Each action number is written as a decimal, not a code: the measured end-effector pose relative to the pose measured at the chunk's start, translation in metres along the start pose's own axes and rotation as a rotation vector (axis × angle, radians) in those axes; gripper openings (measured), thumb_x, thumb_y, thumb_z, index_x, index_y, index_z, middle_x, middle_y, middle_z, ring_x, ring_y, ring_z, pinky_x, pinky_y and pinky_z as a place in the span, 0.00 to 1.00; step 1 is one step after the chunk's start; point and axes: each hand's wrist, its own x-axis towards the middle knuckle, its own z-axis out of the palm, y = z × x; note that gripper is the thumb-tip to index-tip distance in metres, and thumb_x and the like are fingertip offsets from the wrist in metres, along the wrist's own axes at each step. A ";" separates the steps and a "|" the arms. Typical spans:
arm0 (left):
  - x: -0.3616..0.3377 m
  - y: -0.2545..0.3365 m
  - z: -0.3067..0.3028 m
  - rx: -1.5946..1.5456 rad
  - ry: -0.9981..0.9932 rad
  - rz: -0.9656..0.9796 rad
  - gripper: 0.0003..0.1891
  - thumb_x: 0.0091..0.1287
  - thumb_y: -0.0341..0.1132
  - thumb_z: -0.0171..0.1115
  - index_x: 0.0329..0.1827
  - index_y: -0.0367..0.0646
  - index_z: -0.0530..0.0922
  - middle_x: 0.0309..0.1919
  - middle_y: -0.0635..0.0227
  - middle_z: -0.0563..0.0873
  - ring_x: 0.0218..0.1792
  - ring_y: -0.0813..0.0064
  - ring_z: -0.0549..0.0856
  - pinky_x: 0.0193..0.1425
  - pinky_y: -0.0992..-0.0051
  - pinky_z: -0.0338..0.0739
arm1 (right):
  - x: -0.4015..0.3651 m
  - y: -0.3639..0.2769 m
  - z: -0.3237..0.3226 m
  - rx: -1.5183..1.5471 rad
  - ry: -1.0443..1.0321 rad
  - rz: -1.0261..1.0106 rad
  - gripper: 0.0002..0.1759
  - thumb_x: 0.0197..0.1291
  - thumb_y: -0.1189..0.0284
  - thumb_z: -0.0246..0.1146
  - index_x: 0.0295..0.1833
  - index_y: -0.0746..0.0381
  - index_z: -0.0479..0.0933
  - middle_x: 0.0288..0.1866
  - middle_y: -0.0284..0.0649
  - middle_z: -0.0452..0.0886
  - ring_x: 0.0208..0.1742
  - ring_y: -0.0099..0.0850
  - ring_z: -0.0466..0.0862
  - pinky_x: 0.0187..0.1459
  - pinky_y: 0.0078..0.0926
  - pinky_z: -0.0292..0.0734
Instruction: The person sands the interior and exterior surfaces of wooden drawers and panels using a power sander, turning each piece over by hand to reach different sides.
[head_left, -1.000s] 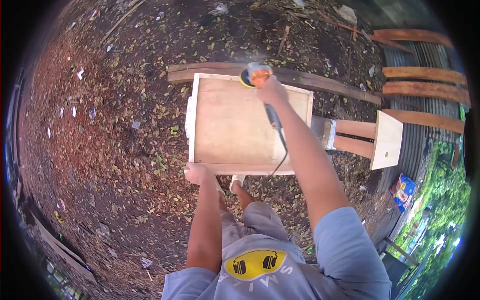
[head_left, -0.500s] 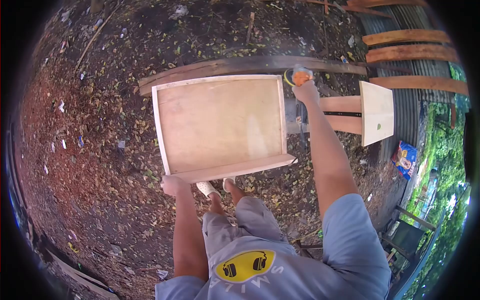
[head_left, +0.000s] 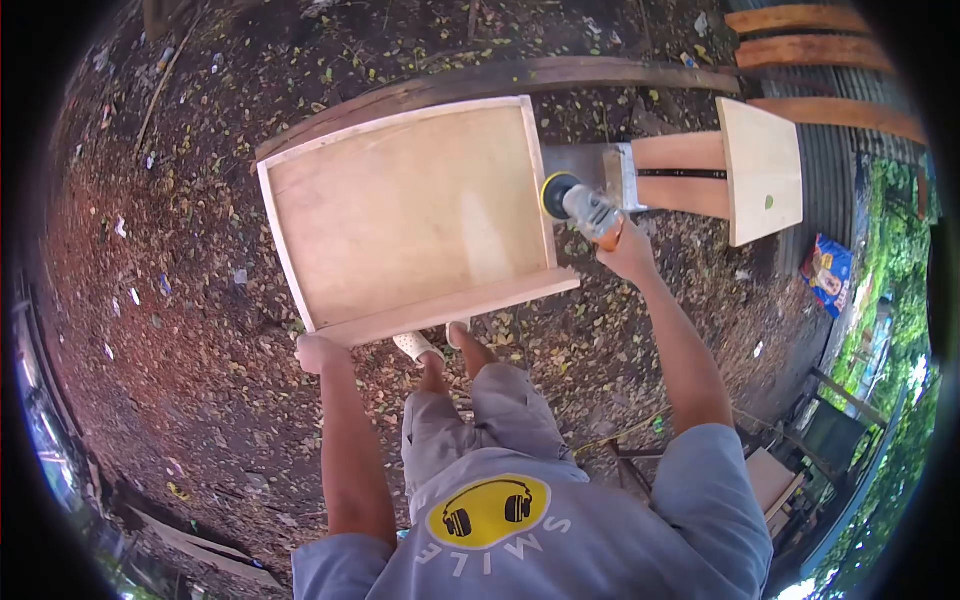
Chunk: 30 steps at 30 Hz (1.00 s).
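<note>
A shallow framed wooden panel (head_left: pixel 400 215) lies in front of me, its near rail wide and raised. My left hand (head_left: pixel 322 353) is closed on the panel's near left corner. My right hand (head_left: pixel 630 254) is wrapped round an orange and grey power sander (head_left: pixel 597 216). The sander's round black pad with a yellow edge (head_left: pixel 559 195) is at the panel's right edge; whether it touches the wood I cannot tell.
Right of the panel, pinkish boards (head_left: pixel 680 153) and a pale wooden board (head_left: pixel 765 173) stand near corrugated metal sheet. A long plank (head_left: pixel 450 84) lies behind the panel. A blue bag (head_left: pixel 828 275) lies at the right. Leaves and litter cover the ground.
My right hand has brought the sander nearer to me, from the panel's far right corner down along its right edge. The panel and my left hand appear slightly further left in view.
</note>
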 end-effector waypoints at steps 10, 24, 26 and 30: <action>-0.130 0.114 -0.036 -0.292 0.070 -0.280 0.26 0.63 0.39 0.49 0.57 0.28 0.77 0.55 0.48 0.82 0.48 0.50 0.85 0.49 0.57 0.82 | -0.013 0.043 0.003 -0.204 -0.171 -0.345 0.37 0.41 0.69 0.72 0.61 0.61 0.71 0.50 0.45 0.82 0.52 0.46 0.82 0.52 0.43 0.79; -0.083 0.082 -0.025 -0.253 0.041 -0.194 0.22 0.64 0.36 0.48 0.50 0.24 0.79 0.49 0.45 0.84 0.46 0.51 0.86 0.50 0.56 0.85 | 0.129 -0.019 -0.030 -0.157 0.061 -0.272 0.38 0.43 0.64 0.71 0.61 0.66 0.69 0.48 0.54 0.84 0.50 0.52 0.84 0.49 0.47 0.80; -0.086 0.083 -0.026 -0.201 0.057 -0.170 0.23 0.64 0.36 0.48 0.51 0.24 0.79 0.49 0.45 0.83 0.46 0.51 0.86 0.50 0.56 0.84 | 0.151 -0.029 -0.036 -0.129 0.064 -0.203 0.38 0.43 0.63 0.71 0.60 0.66 0.70 0.47 0.54 0.84 0.49 0.52 0.84 0.49 0.48 0.80; -0.085 0.082 -0.026 -0.151 0.066 -0.160 0.23 0.64 0.37 0.48 0.51 0.24 0.79 0.49 0.45 0.83 0.47 0.50 0.85 0.51 0.55 0.83 | 0.179 -0.048 -0.040 -0.138 0.147 -0.184 0.34 0.44 0.61 0.71 0.56 0.65 0.70 0.46 0.53 0.84 0.49 0.52 0.84 0.50 0.48 0.81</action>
